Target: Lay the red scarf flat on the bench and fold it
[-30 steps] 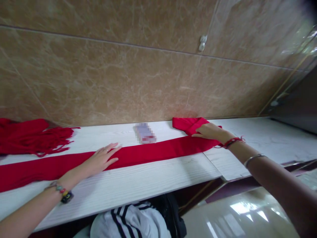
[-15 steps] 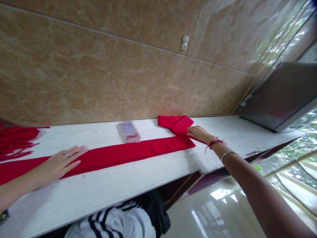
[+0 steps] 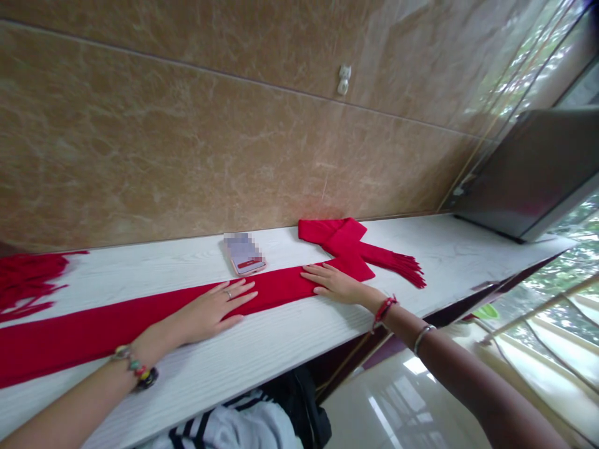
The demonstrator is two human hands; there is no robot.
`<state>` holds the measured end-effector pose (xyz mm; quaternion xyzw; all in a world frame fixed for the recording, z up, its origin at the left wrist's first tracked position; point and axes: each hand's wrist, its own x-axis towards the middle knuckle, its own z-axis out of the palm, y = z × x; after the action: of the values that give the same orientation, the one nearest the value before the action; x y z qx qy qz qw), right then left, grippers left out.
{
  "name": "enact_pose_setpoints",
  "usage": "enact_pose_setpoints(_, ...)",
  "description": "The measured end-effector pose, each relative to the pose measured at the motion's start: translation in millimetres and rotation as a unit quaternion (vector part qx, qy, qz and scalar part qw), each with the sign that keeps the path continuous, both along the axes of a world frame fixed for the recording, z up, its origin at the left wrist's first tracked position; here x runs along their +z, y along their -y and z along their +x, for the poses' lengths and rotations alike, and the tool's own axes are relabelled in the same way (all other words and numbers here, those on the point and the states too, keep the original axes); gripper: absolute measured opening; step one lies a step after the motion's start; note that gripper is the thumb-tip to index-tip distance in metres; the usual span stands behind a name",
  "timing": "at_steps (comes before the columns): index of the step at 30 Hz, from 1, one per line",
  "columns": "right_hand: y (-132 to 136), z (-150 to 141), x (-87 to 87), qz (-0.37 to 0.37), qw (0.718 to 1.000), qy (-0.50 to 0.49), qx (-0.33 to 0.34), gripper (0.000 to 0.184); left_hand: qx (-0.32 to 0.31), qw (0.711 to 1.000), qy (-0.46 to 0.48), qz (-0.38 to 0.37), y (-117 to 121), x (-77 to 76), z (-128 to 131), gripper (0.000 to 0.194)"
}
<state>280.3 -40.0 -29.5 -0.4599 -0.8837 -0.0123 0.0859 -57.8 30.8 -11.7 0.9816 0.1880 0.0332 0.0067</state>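
A red scarf [image 3: 276, 289] stretches in a long band across a white wood-grain tabletop [image 3: 224, 368]. Its right part folds back on itself toward the wall, and a fringed end [image 3: 405, 265] lies out to the right. More red fringe [image 3: 30, 277] is bunched at the far left. My left hand [image 3: 213, 312], wearing a ring, rests flat on the middle of the band with its fingers stretched out. To its right, my right hand [image 3: 334, 284] also lies flat on the scarf near the fold, fingers extended. Neither hand grips the cloth.
A smartphone [image 3: 246, 254] lies behind the scarf, near the brown marbled wall [image 3: 187, 149]. A large dark box-like object [image 3: 533, 174] stands at the table's right end. Below the front edge are a striped white garment [image 3: 238, 424] and a black bag [image 3: 306, 399].
My left hand has slid right along the scarf. My right hand has left the folded part and moved left onto the band, uncovering the fringed end.
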Motion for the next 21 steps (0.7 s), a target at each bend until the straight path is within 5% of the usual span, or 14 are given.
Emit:
enact_pose_setpoints(9,12,18,2.0,0.085,0.996,-0.005,0.022,0.036,-0.013,0.996,0.082,-0.008,-1,-5.9,-9,0.033)
enact_pose_setpoints(21,23,31,7.0,0.121,0.99,0.07,-0.004,0.03,-0.054,0.983,0.084,0.153,7,-1.3,-16,0.033)
